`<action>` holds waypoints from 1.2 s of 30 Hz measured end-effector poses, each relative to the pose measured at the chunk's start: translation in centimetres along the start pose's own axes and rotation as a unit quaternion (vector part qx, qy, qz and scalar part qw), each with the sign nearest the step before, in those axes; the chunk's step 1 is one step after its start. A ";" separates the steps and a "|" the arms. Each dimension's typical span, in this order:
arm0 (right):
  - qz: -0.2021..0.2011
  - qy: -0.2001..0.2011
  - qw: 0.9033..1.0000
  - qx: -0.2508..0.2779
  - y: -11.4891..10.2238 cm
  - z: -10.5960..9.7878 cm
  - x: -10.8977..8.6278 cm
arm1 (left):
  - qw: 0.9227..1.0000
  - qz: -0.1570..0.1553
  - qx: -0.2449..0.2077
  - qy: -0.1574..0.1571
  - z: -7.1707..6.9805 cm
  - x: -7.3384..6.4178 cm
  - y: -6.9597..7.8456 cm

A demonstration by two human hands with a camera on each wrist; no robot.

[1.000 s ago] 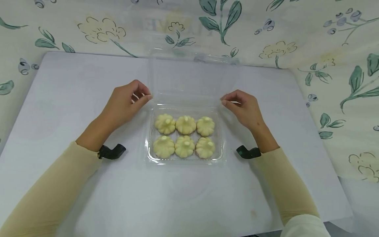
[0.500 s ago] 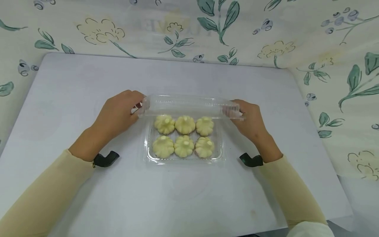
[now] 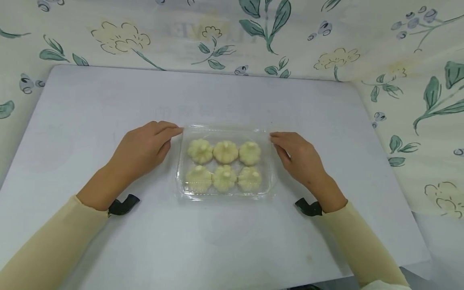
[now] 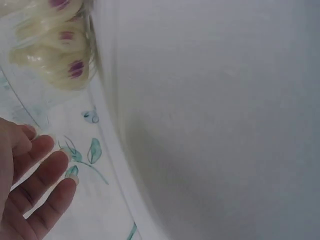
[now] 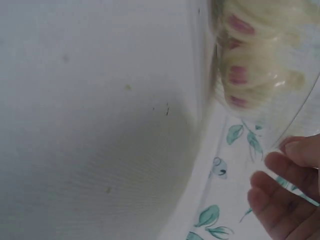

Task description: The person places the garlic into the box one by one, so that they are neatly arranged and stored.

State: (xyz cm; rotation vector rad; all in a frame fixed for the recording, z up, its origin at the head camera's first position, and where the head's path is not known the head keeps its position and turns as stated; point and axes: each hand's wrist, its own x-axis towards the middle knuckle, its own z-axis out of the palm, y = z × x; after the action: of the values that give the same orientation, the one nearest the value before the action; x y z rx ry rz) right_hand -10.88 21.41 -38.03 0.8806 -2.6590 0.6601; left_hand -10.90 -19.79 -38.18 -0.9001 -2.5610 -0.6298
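A clear plastic clamshell box [image 3: 225,197] lies on the white table, its lid down over several pale yellow, ribbed, bulb-shaped pieces with short stems [image 3: 225,152]. They sit in two rows, and purple marks show low on those pieces [image 4: 76,69] in the left wrist view. My left hand [image 3: 143,147] touches the box's back left corner with an extended index finger; its other fingers are loosely bent. At the back right corner, my right hand [image 3: 299,159] touches the box edge with its fingertips. Whether the front edge is snapped cannot be told.
The white table [image 3: 224,249] surrounds the box. Behind it and to the right hangs a floral cloth [image 3: 337,40]. Black wrist devices [image 3: 124,204] are worn at both sleeve cuffs.
The lid, upright and leaning back at first, has swung forward and down over the yellow pieces. Both hands have followed it, moving slightly toward the person, and now touch the back corners.
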 end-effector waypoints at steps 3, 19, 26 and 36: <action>0.001 -0.026 1.000 -0.011 -0.5 -0.3 -0.4 | 0.999 -0.024 0.000 -0.028 -0.1 -0.3 0.4; 0.144 -0.229 0.952 0.142 -2.9 -2.5 -1.4 | 0.921 -0.224 -0.215 -0.237 -2.7 -2.6 3.6; 0.165 -0.201 0.946 0.193 -2.9 -2.2 -1.9 | 0.857 -0.283 -0.356 -0.243 -2.6 -4.4 4.9; 0.206 -0.174 0.930 0.252 -3.6 -2.2 -4.1 | 0.772 -0.338 -0.493 -0.219 -2.5 -6.7 6.6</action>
State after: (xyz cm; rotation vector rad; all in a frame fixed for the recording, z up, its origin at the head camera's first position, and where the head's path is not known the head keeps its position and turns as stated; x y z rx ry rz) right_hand -5.22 21.97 -36.53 0.5822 -3.0849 1.4616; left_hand -1.20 -19.75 -37.26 -0.2951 -2.8719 -2.3741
